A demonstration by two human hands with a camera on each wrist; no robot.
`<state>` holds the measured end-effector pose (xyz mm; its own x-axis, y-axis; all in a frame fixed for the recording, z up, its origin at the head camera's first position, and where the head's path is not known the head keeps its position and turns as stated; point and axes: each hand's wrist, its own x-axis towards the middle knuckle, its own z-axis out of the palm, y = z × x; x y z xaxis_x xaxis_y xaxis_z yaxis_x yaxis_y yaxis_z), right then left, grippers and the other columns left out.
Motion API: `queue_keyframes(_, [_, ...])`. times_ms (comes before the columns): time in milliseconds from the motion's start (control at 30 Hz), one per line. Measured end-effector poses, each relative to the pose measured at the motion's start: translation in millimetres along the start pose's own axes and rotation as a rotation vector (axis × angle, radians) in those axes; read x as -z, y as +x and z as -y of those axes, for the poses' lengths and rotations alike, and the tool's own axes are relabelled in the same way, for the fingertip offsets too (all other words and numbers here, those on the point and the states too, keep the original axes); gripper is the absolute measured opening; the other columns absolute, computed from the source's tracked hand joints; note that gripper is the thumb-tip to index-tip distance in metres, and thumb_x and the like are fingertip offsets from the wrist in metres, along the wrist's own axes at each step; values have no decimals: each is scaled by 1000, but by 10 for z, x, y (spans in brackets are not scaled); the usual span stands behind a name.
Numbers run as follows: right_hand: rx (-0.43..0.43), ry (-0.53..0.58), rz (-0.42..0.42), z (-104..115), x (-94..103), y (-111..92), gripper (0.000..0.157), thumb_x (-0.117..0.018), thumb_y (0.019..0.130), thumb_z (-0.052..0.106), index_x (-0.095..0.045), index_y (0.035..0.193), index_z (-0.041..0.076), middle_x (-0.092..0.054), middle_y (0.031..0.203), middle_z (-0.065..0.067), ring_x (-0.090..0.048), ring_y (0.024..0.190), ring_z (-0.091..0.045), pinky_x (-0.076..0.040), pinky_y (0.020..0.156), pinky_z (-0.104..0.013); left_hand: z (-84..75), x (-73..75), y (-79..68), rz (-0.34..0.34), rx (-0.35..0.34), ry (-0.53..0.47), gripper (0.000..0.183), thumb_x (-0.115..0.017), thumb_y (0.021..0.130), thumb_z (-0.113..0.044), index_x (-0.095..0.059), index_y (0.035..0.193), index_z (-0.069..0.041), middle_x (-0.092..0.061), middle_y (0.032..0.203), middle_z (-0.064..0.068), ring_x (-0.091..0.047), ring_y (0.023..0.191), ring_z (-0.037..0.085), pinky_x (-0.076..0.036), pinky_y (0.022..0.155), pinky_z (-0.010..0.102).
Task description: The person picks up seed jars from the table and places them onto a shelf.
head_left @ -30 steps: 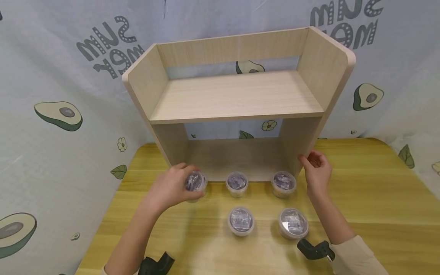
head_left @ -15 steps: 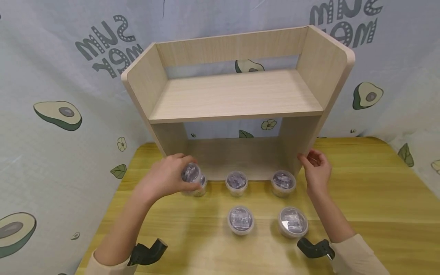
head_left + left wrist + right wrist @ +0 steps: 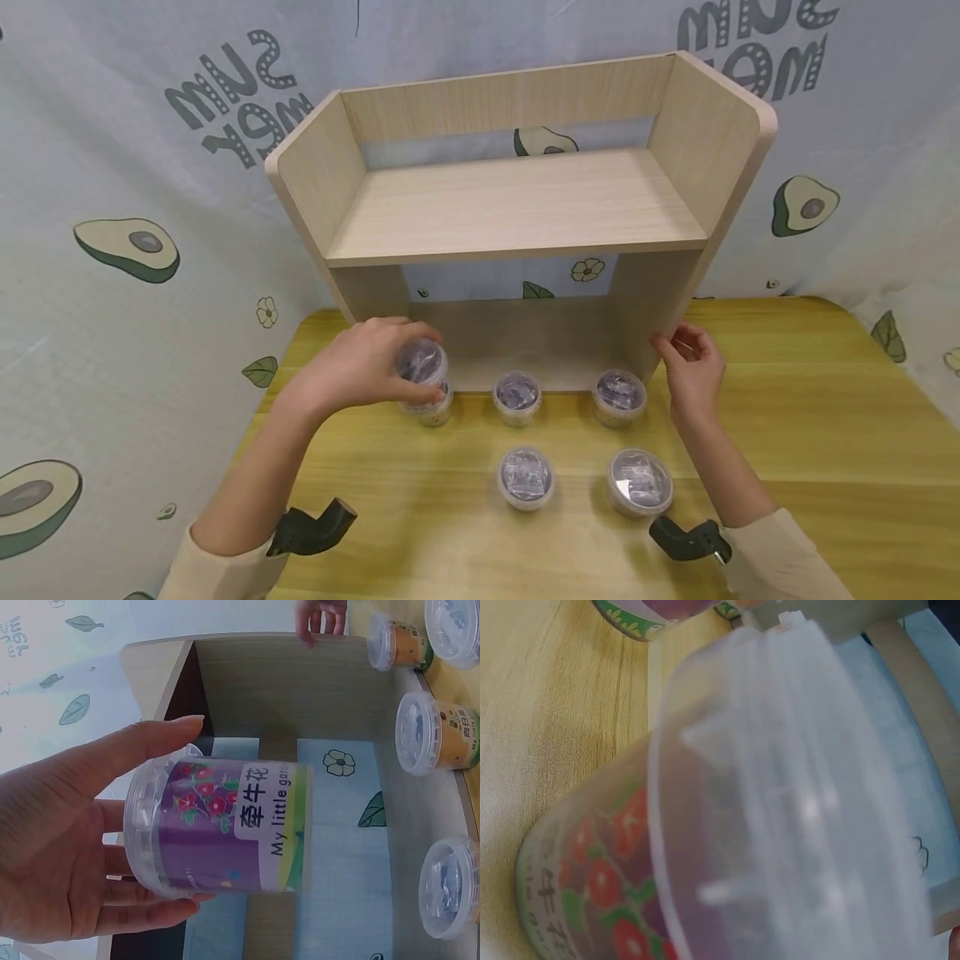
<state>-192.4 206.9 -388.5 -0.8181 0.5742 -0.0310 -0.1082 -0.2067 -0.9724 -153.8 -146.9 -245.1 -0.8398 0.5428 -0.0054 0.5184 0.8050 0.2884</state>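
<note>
In the head view my left hand (image 3: 363, 362) grips a clear-lidded plastic tub (image 3: 422, 362) between thumb and fingers, at the lower left front of the wooden shelf unit (image 3: 517, 208). The left wrist view shows this tub's purple label with red flowers (image 3: 217, 825). Partly hidden below it stands another tub (image 3: 437, 413); whether the two touch, I cannot tell. My right hand (image 3: 692, 371) touches the front edge of the unit's right side panel with its thumb, the fingers loosely bent. Close to the right wrist camera stands a purple-labelled tub (image 3: 600, 877), blurred.
Two more tubs, a middle one (image 3: 517, 397) and a right one (image 3: 618, 397), stand along the unit's front edge. Nearer me on the wooden table (image 3: 810, 417) are two others, a middle tub (image 3: 526, 478) and a right tub (image 3: 640, 482). A patterned cloth (image 3: 150, 350) hangs behind.
My left hand has raised its tub and moved it slightly away from me, uncovering part of the tub below. My right hand has stayed at the side panel.
</note>
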Motion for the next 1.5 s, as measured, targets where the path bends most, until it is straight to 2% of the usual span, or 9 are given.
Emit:
queue_keyframes(333, [10, 18, -6, 8, -7, 10, 25, -67, 77, -5, -59, 80, 18, -58, 81, 9, -56, 75, -3, -46, 66, -8, -44, 221, 6, 18, -46, 34, 59, -75, 69, -51, -61, 117, -19, -62, 111, 0, -57, 96, 16, -49, 76, 34])
queue_keyframes(533, [14, 16, -4, 9, -9, 8, 25, -67, 77, -5, -59, 79, 19, -58, 81, 9, -56, 75, -3, -46, 66, -8, -93, 450, 39, 34, -44, 51, 61, -75, 70, -49, -59, 120, -19, -60, 118, -1, -55, 106, 19, -47, 86, 40])
queue_keyframes(700, [17, 12, 0, 11, -7, 3, 24, -68, 78, -3, -59, 80, 19, -58, 82, 8, -56, 75, -3, -46, 66, -8, -133, 631, 90, 53, -56, 60, 62, -75, 70, -51, -59, 121, -20, -59, 117, -5, -54, 106, 15, -45, 89, 38])
queue_keyframes(1067, [12, 19, 2, 7, -5, 6, 24, -69, 77, -3, -60, 81, 19, -57, 83, 8, -56, 75, -3, -46, 67, -8, -84, 826, 179, 61, -91, 57, 59, -74, 71, -50, -60, 118, -19, -61, 111, -8, -54, 98, 12, -45, 85, 34])
queue_keyframes(1300, [-2, 15, -1, 8, -3, -3, 24, -69, 77, -3, -60, 81, 19, -57, 85, 7, -56, 77, -5, -46, 67, -8, -84, 1001, 211, 83, -16, 23, 58, -74, 70, -51, -59, 119, -23, -62, 104, -6, -52, 100, 18, -46, 81, 35])
queue_keyframes(1433, [-2, 15, -2, 2, -3, 0, 24, -68, 77, -3, -59, 81, 19, -57, 84, 7, -55, 77, -5, -46, 67, -8, -102, 1130, 254, 83, -4, 53, 56, -73, 71, -52, -59, 117, -24, -62, 103, -5, -51, 101, 21, -46, 75, 33])
queue_keyframes(1500, [-3, 16, -3, -1, -1, 3, 24, -68, 77, -4, -59, 81, 19, -57, 84, 7, -55, 77, -5, -46, 68, -8, -113, 1191, 280, 81, -4, 70, 58, -73, 71, -53, -59, 118, -23, -61, 108, -4, -50, 103, 22, -46, 75, 34])
